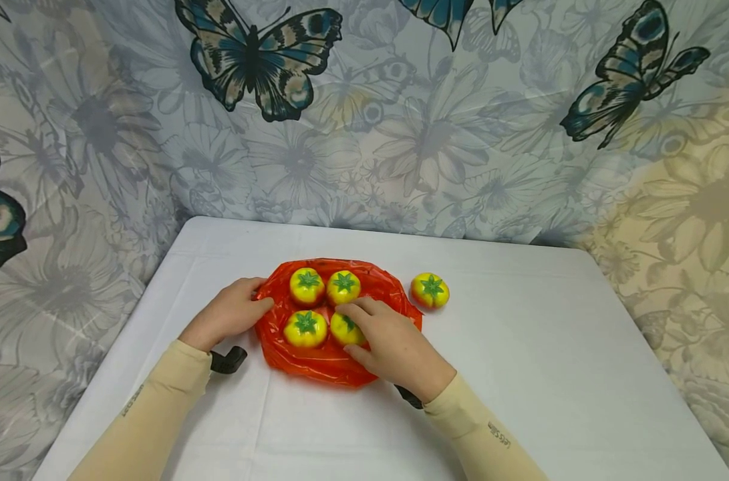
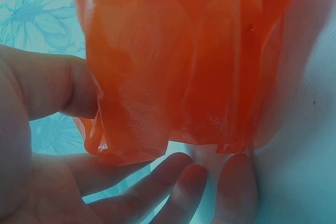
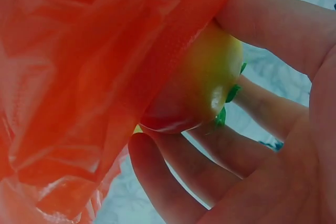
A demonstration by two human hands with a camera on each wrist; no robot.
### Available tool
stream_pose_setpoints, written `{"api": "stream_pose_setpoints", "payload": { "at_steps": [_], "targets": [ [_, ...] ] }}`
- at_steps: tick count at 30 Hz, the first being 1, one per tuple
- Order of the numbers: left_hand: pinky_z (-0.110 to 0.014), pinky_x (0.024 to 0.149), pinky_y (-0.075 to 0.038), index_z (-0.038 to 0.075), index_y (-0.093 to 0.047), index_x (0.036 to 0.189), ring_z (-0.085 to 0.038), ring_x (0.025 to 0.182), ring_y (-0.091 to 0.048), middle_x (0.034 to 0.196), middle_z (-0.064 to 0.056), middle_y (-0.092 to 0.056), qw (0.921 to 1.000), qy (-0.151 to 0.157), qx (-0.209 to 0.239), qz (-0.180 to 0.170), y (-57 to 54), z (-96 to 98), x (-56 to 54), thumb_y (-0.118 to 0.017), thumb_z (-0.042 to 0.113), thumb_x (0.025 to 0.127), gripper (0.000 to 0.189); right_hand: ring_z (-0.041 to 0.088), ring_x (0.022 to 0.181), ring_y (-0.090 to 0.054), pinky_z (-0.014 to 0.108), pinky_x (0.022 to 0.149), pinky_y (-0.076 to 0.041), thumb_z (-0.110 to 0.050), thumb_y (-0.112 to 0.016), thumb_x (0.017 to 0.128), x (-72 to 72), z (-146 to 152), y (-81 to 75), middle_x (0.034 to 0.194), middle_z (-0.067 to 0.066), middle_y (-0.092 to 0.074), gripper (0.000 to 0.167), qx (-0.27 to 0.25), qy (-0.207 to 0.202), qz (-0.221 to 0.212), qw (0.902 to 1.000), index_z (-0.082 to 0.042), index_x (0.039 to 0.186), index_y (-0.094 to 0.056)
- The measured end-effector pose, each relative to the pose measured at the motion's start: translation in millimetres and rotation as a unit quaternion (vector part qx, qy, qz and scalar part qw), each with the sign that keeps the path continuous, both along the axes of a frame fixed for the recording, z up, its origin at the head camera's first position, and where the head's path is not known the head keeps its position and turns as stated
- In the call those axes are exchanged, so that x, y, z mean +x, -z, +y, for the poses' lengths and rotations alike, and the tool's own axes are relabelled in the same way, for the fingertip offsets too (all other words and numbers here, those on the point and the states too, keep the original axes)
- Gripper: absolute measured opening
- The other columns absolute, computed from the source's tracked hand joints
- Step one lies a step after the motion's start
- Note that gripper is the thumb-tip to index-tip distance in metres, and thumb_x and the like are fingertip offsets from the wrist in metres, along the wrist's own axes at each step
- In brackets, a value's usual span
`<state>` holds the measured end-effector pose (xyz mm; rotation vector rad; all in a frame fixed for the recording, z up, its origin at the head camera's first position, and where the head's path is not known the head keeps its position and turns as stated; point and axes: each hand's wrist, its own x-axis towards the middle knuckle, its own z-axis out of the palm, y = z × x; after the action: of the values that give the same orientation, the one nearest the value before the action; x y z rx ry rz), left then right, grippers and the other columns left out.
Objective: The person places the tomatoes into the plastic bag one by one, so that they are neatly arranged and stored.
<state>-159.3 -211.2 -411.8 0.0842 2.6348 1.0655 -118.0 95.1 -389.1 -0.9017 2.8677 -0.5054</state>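
Observation:
A red plastic bag (image 1: 328,374) lies spread open on the table, its edge rumpled all round. My left hand (image 1: 234,308) holds the bag's left edge; the left wrist view has the thumb on one side of the red film (image 2: 152,66) and the other fingers curled below. Inside the bag, my right hand (image 1: 394,344) grips the front right yellow-and-red tomato (image 1: 342,327), thumb and fingers around its sides. In the right wrist view, the bag's edge (image 3: 79,87) covers part of this tomato (image 3: 210,77). Three other tomatoes, including the front left one (image 1: 306,329), sit beside it, green leaves up.
Another tomato (image 1: 430,290) stands on the white tablecloth (image 1: 520,347), just outside the bag's right edge. Behind the table's far edge hangs a patterned wall covering (image 1: 430,147) with flowers and butterflies. Black straps (image 1: 228,361) sit at both wrists.

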Motion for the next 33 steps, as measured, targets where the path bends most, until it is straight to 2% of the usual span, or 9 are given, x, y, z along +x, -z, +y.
{"api": "stream_pose_setpoints", "payload": {
  "at_steps": [7,18,33],
  "targets": [
    [-0.052,0.103,-0.054,-0.002,-0.060,0.148,-0.031,0.109,-0.063,0.133,-0.020,-0.070,1.0000,0.001,-0.002,0.000,-1.5,1.1,0.0,-0.055,0.025,0.106,0.050,0.022,0.135,-0.063,0.043,0.109,-0.059,-0.033,-0.083,0.096,0.8,-1.0,0.4,0.146,0.004,-0.064,0.061,0.007,-0.003,-0.013,0.9999,-0.020,0.150,-0.060],
    [-0.049,0.099,-0.055,-0.001,-0.061,0.146,-0.031,0.108,-0.062,0.127,-0.019,-0.070,1.0000,0.001,-0.004,0.001,-0.5,0.5,-0.1,-0.056,0.025,0.106,0.048,0.019,0.128,-0.065,0.039,0.107,-0.060,-0.032,-0.082,0.097,1.6,-3.4,2.9,0.141,0.003,-0.065,0.057,0.009,-0.015,-0.017,0.9997,-0.020,0.148,-0.061],
    [-0.055,0.105,-0.053,-0.002,-0.057,0.150,-0.034,0.115,-0.060,0.137,-0.023,-0.065,1.0000,-0.001,-0.006,-0.005,-2.8,2.1,1.6,-0.056,0.026,0.107,0.052,0.018,0.123,-0.066,0.036,0.105,-0.061,-0.030,-0.083,0.096,3.0,-4.1,4.3,0.136,0.002,-0.066,0.055,0.013,-0.027,-0.004,0.9995,-0.018,0.146,-0.063]
  ]
}}
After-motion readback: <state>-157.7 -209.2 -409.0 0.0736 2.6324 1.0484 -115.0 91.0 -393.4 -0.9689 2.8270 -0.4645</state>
